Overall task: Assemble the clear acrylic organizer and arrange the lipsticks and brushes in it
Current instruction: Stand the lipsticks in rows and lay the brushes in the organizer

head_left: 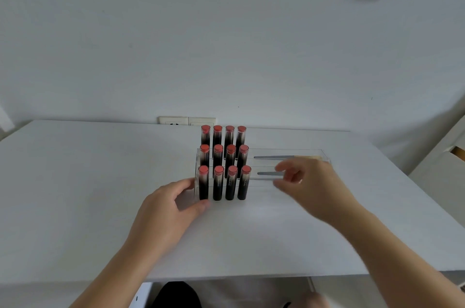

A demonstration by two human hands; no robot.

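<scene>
Head view: organizer (312,151) mid-table (75,194), twelve lipsticks (224,162) upright in it. Left hand (173,207) grips its left front corner. Right hand (309,182) blurred over brushes (274,157); grip unclear.

The right hand (309,182) is motion-blurred and hides the nearer brush's (268,173) head
</scene>
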